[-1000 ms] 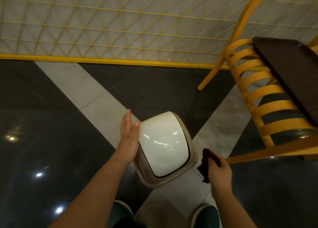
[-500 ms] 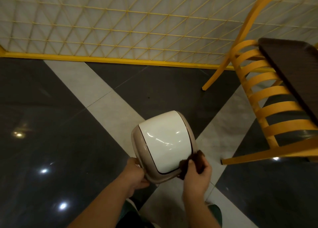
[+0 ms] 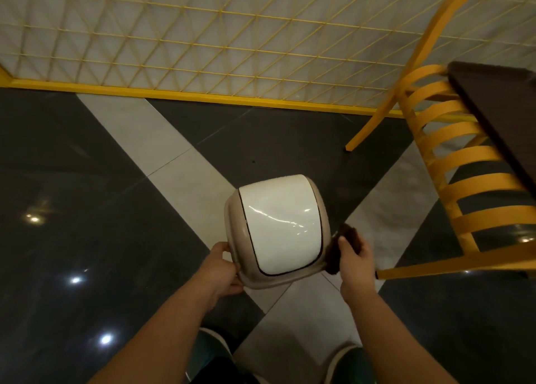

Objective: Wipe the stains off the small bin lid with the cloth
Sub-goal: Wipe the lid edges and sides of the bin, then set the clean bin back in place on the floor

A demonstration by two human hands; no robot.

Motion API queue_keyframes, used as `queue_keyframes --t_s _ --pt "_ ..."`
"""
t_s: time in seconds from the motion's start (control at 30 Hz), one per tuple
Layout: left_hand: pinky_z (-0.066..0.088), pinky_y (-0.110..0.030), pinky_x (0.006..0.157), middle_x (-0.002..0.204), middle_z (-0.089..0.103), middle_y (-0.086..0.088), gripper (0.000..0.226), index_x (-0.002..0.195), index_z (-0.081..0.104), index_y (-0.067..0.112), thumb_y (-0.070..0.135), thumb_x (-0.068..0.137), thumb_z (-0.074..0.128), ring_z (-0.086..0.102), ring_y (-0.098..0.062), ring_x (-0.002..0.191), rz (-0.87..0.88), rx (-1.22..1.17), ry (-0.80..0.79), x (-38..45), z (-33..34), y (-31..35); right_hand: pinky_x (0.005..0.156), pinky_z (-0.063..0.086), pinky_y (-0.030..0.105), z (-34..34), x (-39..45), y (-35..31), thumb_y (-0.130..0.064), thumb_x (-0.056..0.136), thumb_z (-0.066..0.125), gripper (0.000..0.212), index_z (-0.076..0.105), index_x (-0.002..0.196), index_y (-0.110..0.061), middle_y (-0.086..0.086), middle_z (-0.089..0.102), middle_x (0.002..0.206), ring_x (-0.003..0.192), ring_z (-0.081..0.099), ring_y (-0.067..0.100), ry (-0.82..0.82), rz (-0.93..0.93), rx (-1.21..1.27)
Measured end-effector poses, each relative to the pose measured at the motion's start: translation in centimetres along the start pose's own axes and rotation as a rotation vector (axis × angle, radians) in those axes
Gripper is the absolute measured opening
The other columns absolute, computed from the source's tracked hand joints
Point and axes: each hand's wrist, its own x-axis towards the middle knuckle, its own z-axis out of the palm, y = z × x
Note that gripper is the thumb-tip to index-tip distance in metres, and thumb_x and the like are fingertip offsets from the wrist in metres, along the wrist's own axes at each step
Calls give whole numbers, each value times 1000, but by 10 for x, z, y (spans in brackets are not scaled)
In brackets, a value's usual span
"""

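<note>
Open floor (image 3: 87, 209) left of the bin (image 3: 278, 227); yellow chair (image 3: 464, 163) crowds its right.

Your left hand (image 3: 222, 267) hides the bin lid's (image 3: 278, 227) near-left rim, your right hand (image 3: 355, 257) covers much of the cloth (image 3: 345, 238), and the yellow chair (image 3: 464, 163) runs off the right edge.

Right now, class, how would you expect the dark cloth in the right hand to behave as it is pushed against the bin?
The dark cloth looks bunched in the right hand, so it is probably floppy and light. Pressed on the bin lid's curved rim, it would likely mould round it. It seems fuzzy, so unlikely to slip.
</note>
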Motion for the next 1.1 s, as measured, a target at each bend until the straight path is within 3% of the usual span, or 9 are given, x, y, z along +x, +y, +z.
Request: queue_keyframes --t_s 0.1,0.2,0.33,0.43,0.53,0.63,0.67,0.93,1.1 --pt "57 -42 76 85 59 -10 51 132 44 23 -1 88 52 65 -26 83 100 -97 190 12 -11 4 71 55 34 3 7 -4 -15 97 54 36 51 132 -22 6 59 123 100 61 24 -189 -1 -102" --pt "55 -44 84 91 61 -8 54 134 44 21 -3 87 53 65 -26 91 69 -261 178 13 -14 4 62 50 29 14 2 5 -14 98 54 33 52 129 -21 4 60 119 95 61 22 -145 -4 -40" --pt "56 -34 73 79 63 -10 61 132 45 19 -12 81 56 67 -24 83 70 -343 159 12 -12 7 62 49 28 29 3 2 -14 98 52 35 52 132 -23 1 59 122 102 58 24 -93 -46 -1" --pt "56 -32 67 90 66 -14 61 132 46 20 -12 81 58 68 -25 83 64 -402 182 20 -15 15 58 47 25 39 11 -11 -13 99 51 36 51 133 -25 -4 58 121 102 56 21 -120 -76 -48" --pt "55 -31 68 88 60 -5 58 129 49 21 -13 83 55 67 -23 81 70 -452 200 22 -18 27 68 49 26 53 19 -21 -13 98 51 37 50 133 -25 -6 57 123 109 54 19 -141 -86 -57" --pt "55 -30 70 100 63 -11 58 134 46 19 -12 85 51 66 -22 84 94 -484 171 26 -21 36 99 48 41 64 26 -31 -11 97 53 36 53 130 -25 -8 58 121 113 54 18 -138 -122 -56" --pt "55 -29 68 105 63 -13 58 135 45 18 -12 86 51 66 -22 85 103 -482 163 28 -22 38 103 46 43 67 28 -35 -9 97 53 35 53 129 -24 -8 58 118 113 54 17 -141 -134 -60" --pt "55 -31 76 108 62 -13 53 137 43 17 -7 90 50 65 -23 94 148 -441 138 33 -25 44 102 47 42 63 32 -33 -7 97 51 31 55 120 -28 -17 59 101 109 56 14 -172 -160 -41" --pt "55 -33 78 111 59 -12 52 137 45 19 -5 90 50 64 -24 98 162 -431 146 35 -27 41 101 48 38 64 28 -32 -6 97 51 33 56 122 -27 -14 60 108 108 56 12 -169 -205 -27"
